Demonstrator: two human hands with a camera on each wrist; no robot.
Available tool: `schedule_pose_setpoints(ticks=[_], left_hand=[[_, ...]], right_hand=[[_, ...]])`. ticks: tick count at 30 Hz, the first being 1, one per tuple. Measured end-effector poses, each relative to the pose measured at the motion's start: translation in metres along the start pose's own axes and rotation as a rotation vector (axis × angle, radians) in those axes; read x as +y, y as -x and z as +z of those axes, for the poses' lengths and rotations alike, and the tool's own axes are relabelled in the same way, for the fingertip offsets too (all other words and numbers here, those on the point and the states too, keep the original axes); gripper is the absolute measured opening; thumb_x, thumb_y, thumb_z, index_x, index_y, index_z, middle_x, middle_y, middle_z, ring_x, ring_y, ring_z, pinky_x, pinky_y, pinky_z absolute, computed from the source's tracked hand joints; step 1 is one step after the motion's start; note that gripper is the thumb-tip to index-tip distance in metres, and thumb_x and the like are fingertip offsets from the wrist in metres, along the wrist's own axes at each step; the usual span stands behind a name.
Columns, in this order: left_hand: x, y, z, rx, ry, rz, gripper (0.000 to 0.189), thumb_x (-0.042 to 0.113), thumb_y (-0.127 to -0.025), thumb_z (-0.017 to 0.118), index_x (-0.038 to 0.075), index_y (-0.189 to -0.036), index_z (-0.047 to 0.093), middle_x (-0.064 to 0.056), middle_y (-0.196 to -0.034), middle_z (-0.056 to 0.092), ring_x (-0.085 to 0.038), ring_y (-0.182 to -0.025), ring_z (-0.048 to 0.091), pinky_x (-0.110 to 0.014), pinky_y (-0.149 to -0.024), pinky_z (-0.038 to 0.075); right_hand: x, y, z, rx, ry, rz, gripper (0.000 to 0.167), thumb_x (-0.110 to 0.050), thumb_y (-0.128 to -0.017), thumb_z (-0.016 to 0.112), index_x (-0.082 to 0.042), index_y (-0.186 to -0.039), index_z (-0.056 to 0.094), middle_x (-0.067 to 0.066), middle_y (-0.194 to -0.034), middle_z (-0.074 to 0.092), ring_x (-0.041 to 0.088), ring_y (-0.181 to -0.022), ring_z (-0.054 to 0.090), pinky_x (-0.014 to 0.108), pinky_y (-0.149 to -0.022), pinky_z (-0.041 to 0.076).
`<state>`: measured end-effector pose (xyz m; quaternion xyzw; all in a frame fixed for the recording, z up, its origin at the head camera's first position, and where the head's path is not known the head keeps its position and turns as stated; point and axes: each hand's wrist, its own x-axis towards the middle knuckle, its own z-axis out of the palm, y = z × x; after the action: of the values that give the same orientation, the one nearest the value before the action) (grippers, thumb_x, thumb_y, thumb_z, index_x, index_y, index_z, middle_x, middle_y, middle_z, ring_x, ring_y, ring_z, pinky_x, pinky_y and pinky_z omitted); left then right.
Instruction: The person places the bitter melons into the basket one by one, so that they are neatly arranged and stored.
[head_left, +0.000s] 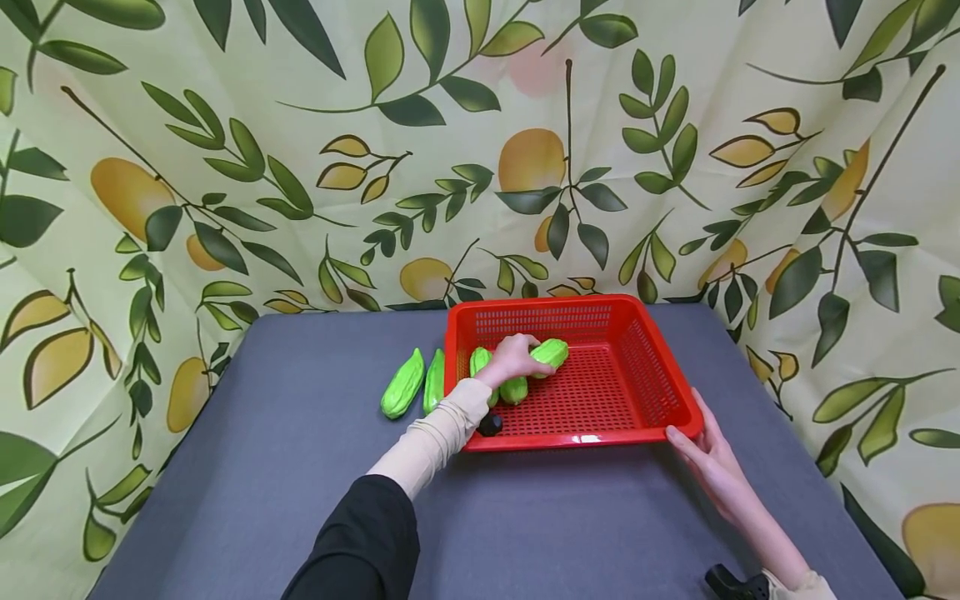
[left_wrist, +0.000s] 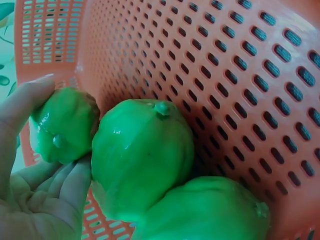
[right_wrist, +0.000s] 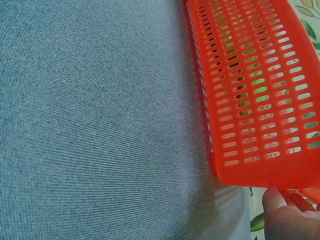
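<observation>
My left hand (head_left: 513,360) is inside the red plastic basket (head_left: 577,439), gripping a light green, ridged bitter gourd (head_left: 551,353) between thumb and fingers. In the left wrist view the held gourd (left_wrist: 62,127) is end-on, beside another gourd (left_wrist: 142,160) and a third one (left_wrist: 205,215) lower down. Part of these in the basket is hidden by my hand and sleeve in the head view. At the basket's front right corner my right hand (head_left: 708,458) holds the rim, thumb on the near side; in the right wrist view only part of that hand (right_wrist: 290,220) shows.
Two more bitter gourds, one at the left (head_left: 403,385) and one closer to the basket (head_left: 434,382), lie on the grey-blue table (head_left: 300,433). A leaf-and-fruit patterned curtain (head_left: 450,183) hangs behind and along both sides of the table.
</observation>
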<state>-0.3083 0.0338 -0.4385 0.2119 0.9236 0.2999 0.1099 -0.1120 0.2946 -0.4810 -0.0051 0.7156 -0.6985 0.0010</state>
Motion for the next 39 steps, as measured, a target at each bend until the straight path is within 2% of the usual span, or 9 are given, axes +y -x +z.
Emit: schedule_pose_setpoints(ticks=[13, 17, 19, 21, 26, 32, 35, 36, 39], left_hand=[[0.002, -0.003, 0.004, -0.037, -0.143, 0.04, 0.052, 0.033, -0.075, 0.078, 0.007, -0.118, 0.064, -0.006, -0.105, 0.069, -0.018, -0.088, 0.061, -0.025, -0.076, 0.047], [0.005, -0.003, 0.005, -0.038, -0.23, 0.057, 0.036, 0.036, -0.074, 0.078, 0.01, -0.095, 0.066, 0.001, -0.082, 0.063, -0.014, -0.072, 0.054, -0.023, -0.063, 0.043], [0.007, -0.003, 0.007, -0.04, -0.272, 0.059, 0.031, 0.038, -0.074, 0.077, 0.013, -0.077, 0.06, 0.005, -0.066, 0.052, -0.011, -0.062, 0.047, -0.022, -0.055, 0.038], [0.008, -0.002, 0.008, -0.038, -0.298, 0.051, 0.037, 0.04, -0.074, 0.077, 0.016, -0.065, 0.05, 0.007, -0.058, 0.039, -0.01, -0.056, 0.039, -0.022, -0.05, 0.033], [0.008, -0.001, 0.008, -0.03, -0.277, 0.041, 0.051, 0.039, -0.075, 0.077, 0.018, -0.056, 0.034, 0.007, -0.054, 0.023, -0.009, -0.052, 0.025, -0.021, -0.047, 0.025], [0.003, 0.0, 0.004, -0.028, -0.113, 0.065, 0.051, 0.031, -0.076, 0.077, 0.015, -0.058, 0.032, 0.007, -0.054, 0.018, -0.007, -0.05, 0.017, -0.019, -0.047, 0.016], [0.001, -0.001, 0.002, -0.042, -0.062, 0.06, 0.04, 0.031, -0.077, 0.076, 0.01, -0.062, 0.046, 0.006, -0.055, 0.026, -0.008, -0.05, 0.025, -0.019, -0.048, 0.021], [0.001, -0.001, 0.001, -0.04, -0.057, 0.055, 0.033, 0.031, -0.077, 0.076, 0.008, -0.067, 0.055, 0.006, -0.057, 0.036, -0.007, -0.053, 0.033, -0.018, -0.05, 0.026], [0.005, 0.0, -0.005, -0.033, -0.025, 0.043, 0.037, 0.033, -0.078, 0.075, 0.002, -0.098, 0.069, -0.002, -0.084, 0.066, -0.012, -0.076, 0.06, -0.019, -0.066, 0.046]], right_hand=[[-0.002, -0.001, 0.0, 0.001, -0.006, 0.014, 0.078, -0.014, -0.098, 0.046, -0.019, -0.153, -0.01, 0.019, -0.157, 0.002, -0.016, -0.116, 0.043, 0.01, -0.088, 0.047], [-0.002, -0.001, 0.0, 0.003, -0.009, 0.012, 0.078, -0.014, -0.098, 0.046, -0.019, -0.153, -0.01, 0.018, -0.157, 0.003, -0.015, -0.116, 0.043, 0.01, -0.088, 0.047], [-0.002, -0.001, 0.0, 0.006, -0.006, 0.012, 0.078, -0.014, -0.098, 0.046, -0.02, -0.153, -0.01, 0.017, -0.157, 0.004, -0.015, -0.116, 0.044, 0.009, -0.088, 0.047], [-0.001, 0.0, 0.001, 0.007, -0.006, 0.01, 0.078, -0.014, -0.098, 0.046, -0.02, -0.153, -0.009, 0.016, -0.156, 0.006, -0.015, -0.116, 0.044, 0.009, -0.088, 0.047], [-0.001, 0.0, 0.002, 0.005, -0.021, 0.007, 0.078, -0.013, -0.098, 0.046, -0.021, -0.153, -0.009, 0.012, -0.155, 0.009, -0.015, -0.116, 0.044, 0.009, -0.088, 0.046], [-0.002, -0.002, 0.004, 0.018, -0.032, 0.049, 0.08, -0.015, -0.099, 0.047, -0.022, -0.152, -0.011, 0.018, -0.156, 0.001, -0.017, -0.113, 0.043, 0.008, -0.088, 0.045], [-0.003, -0.003, 0.004, 0.019, -0.029, 0.063, 0.08, -0.016, -0.099, 0.047, -0.023, -0.152, -0.012, 0.021, -0.156, -0.003, -0.018, -0.113, 0.043, 0.008, -0.088, 0.045], [-0.004, -0.003, 0.004, 0.02, -0.028, 0.066, 0.08, -0.016, -0.099, 0.047, -0.023, -0.152, -0.012, 0.021, -0.156, -0.003, -0.018, -0.112, 0.043, 0.008, -0.088, 0.045], [-0.004, -0.003, 0.003, 0.023, -0.029, 0.066, 0.08, -0.017, -0.099, 0.047, -0.024, -0.152, -0.012, 0.019, -0.157, -0.001, -0.018, -0.112, 0.043, 0.007, -0.088, 0.045]])
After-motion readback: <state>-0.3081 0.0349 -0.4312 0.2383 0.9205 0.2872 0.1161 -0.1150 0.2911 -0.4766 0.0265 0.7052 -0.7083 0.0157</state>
